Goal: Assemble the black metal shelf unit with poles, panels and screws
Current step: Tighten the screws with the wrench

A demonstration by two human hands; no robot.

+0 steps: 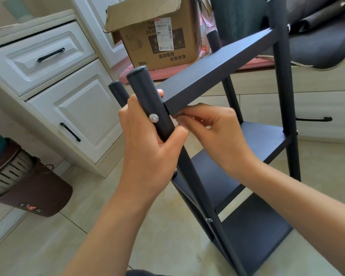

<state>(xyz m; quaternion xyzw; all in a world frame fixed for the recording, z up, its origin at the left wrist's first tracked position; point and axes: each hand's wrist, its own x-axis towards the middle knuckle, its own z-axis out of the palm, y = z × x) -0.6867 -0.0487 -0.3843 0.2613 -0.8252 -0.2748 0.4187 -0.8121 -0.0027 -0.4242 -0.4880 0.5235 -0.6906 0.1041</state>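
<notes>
At top corner of shelf [237, 156]: left hand [147, 148] wrapped round pole [151, 104] beside screw [154, 118]; right hand [211, 128] pinching under panel [213, 76], contents unclear. Risks: holes misaligning, screw cross-threading, small part dropping. Below, pale tile floor [48, 246]; behind, white cabinet [48, 66], box [159, 36].

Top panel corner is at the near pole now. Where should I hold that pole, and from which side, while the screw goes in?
Grip the near pole round its shaft around the screw, as the left hand does, coming from the outer side, away from the top panel. The round tube suits a wrap grip, and this leaves the panel's underside free for the right hand.
</notes>
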